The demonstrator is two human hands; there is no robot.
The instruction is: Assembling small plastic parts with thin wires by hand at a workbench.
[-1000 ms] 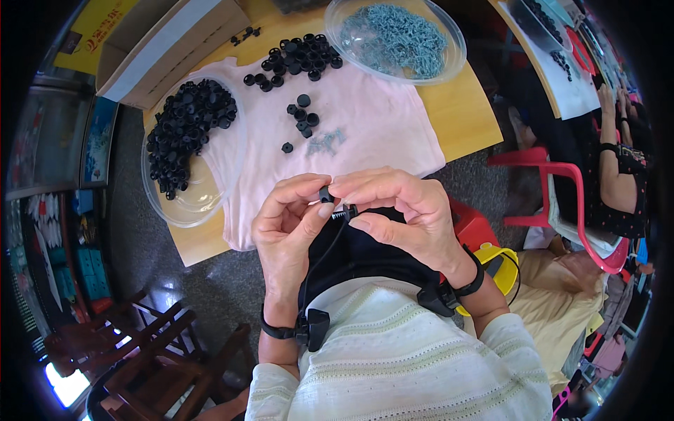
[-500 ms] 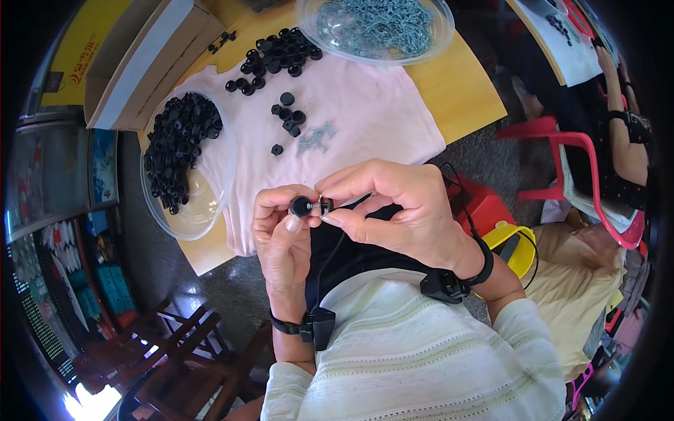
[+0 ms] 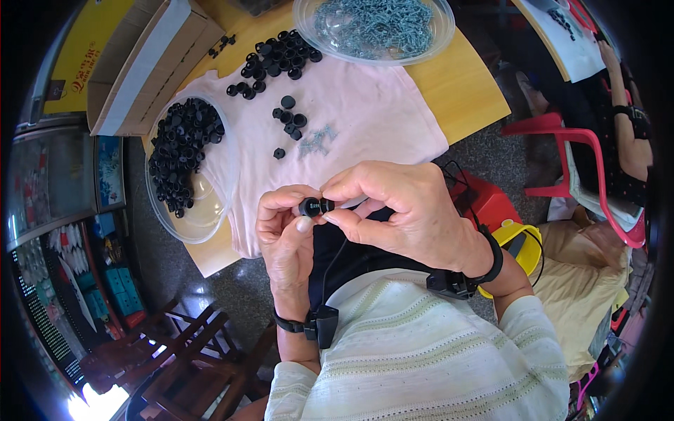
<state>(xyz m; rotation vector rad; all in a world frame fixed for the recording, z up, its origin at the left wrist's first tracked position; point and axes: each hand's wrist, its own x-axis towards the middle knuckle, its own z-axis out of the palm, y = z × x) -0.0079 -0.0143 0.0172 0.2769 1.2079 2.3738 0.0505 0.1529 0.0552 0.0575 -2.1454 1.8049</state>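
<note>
Black cap (image 3: 309,207): pinched in the left hand (image 3: 286,242).
Black fitting (image 3: 327,205): pinched by the right hand (image 3: 404,210), held against the cap.
Grey screws (image 3: 317,141): scattered on pink cloth (image 3: 382,116).

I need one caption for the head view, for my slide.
Left hand and right hand hold small round black plastic parts together near a pale pink cloth.

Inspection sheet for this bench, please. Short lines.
Surface: wooden table, partly covered by pink cloth.
Job's things: black cap and smaller black part in hand; loose screws; loose black caps; tub of screws; tub of black caps.
Clutter: cardboard box.
Grips: left hand pinches the cap; right hand, the smaller part.
Cables: thin black cable near left wrist.
Surroundings: red chair, another person's arm at right.
</note>
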